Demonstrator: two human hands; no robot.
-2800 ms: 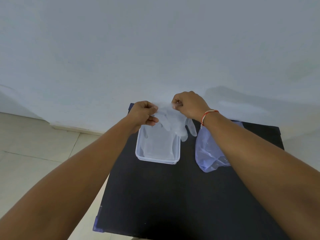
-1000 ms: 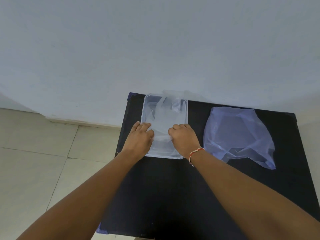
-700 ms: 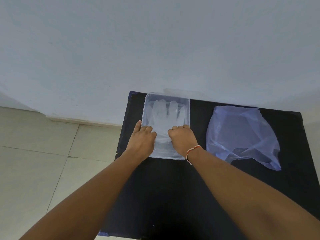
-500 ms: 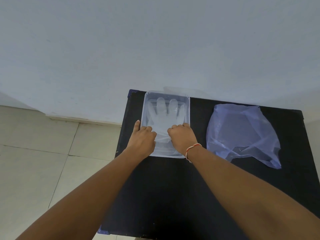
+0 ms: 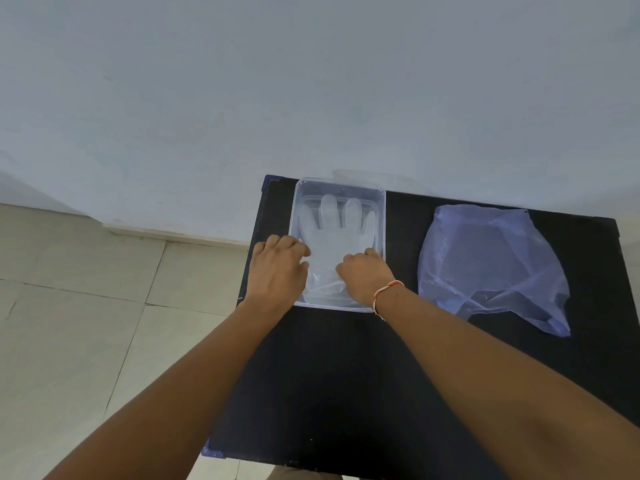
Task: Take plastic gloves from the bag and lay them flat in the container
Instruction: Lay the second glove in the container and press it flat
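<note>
A clear plastic glove (image 5: 334, 233) lies flat inside the clear rectangular container (image 5: 381, 216) at the far left of the black table, its fingers pointing away from me. My left hand (image 5: 277, 271) rests on the container's near left edge, fingers curled down onto the glove's cuff. My right hand (image 5: 363, 275), with a red thread on the wrist, presses its curled fingers on the cuff's right side. The bluish plastic bag (image 5: 485, 265) lies crumpled to the right, apart from both hands.
The black table (image 5: 346, 393) stands against a pale wall (image 5: 311, 81). Its left edge drops to a tiled floor (image 5: 86, 323). Bare black surface lies between me and the container.
The glove, held up over the container earlier, now lies spread flat inside it. Both hands came down onto its cuff end and have shifted only slightly in the last half second.
</note>
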